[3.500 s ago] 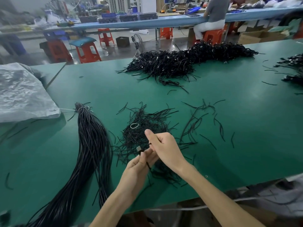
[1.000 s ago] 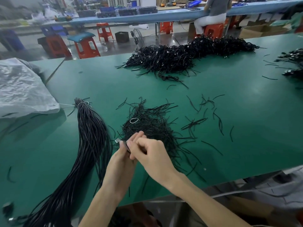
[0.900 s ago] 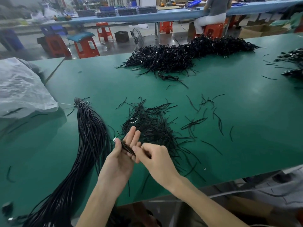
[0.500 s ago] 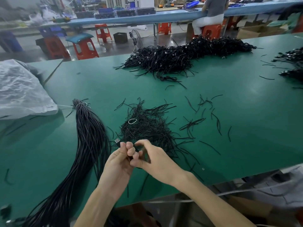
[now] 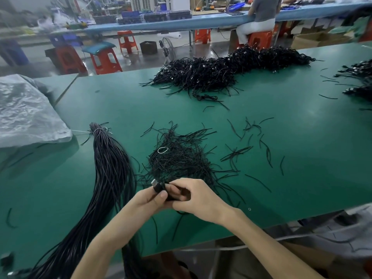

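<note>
Cable [image 5: 171, 195] — thin, black, ending in a chunky black moulded plug [image 5: 157, 186] with a short silver metal tip — sits pinched between both hands, just above the near part of the green matte tabletop [image 5: 281, 137]. The plug pokes up and to the left out of the grip, its bright tip clear of the fingers. The rest of the cable is folded into a small dark wad, mostly hidden under the fingers.

The left hand [image 5: 148, 200] curls round the plug's body with the thumb laid across it. The right hand [image 5: 198, 200] is closed on the folded wad, its fingertips meeting the left thumb.

Just beyond the hands lies a loose heap of short black wire ties [image 5: 179, 160], with a small white loop [image 5: 162, 150] on top. To the left runs a long bundle of black cables [image 5: 112, 168], bound at its far end with pale wire. A crumpled translucent plastic sheet [image 5: 26, 113] lies at the far left — a big pile of coiled black cables [image 5: 221, 69] rests along the table's far side.
</note>
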The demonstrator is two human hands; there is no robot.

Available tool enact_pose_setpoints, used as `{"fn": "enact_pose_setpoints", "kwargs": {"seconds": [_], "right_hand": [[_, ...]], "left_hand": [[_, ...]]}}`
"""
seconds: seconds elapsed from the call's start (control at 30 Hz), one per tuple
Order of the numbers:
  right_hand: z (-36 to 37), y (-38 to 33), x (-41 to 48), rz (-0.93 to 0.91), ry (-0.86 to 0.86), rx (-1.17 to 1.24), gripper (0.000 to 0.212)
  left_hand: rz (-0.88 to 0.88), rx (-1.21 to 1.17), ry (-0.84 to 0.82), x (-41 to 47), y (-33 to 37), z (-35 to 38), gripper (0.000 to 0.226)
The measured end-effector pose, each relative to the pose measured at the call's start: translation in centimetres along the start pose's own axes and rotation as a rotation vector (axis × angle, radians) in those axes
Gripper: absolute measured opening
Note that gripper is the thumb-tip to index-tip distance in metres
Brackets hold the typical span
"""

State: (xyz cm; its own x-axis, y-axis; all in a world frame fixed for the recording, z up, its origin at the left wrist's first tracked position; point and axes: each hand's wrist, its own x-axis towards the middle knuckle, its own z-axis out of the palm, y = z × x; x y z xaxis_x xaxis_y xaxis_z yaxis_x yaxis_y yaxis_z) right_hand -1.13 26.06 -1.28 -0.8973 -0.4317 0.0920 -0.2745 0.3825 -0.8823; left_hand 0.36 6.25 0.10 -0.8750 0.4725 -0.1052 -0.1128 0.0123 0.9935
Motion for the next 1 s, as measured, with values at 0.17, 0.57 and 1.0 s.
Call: {"fn": "enact_pose_setpoints", "kwargs": {"seconds": [0.17,0.57,1.0], "right_hand": [[0.3,0.4,-0.1,-0.038,0.033,-0.196,0.015],[0.1,0.4,-1.0,0.013,-0.014,-0.198,0.016],[0.8,0.6,-1.0,-0.004,-0.049,-0.591,0.017]], "left_hand": [[0.0,0.219,0.214,-0.2,-0.2,1.4,0.03],[0.061,0.22,0.371,0.0,-0.2,1.7,0.01],[-0.076,0.466,0.513,1.0,-1.6,0.8,0.039]]}}
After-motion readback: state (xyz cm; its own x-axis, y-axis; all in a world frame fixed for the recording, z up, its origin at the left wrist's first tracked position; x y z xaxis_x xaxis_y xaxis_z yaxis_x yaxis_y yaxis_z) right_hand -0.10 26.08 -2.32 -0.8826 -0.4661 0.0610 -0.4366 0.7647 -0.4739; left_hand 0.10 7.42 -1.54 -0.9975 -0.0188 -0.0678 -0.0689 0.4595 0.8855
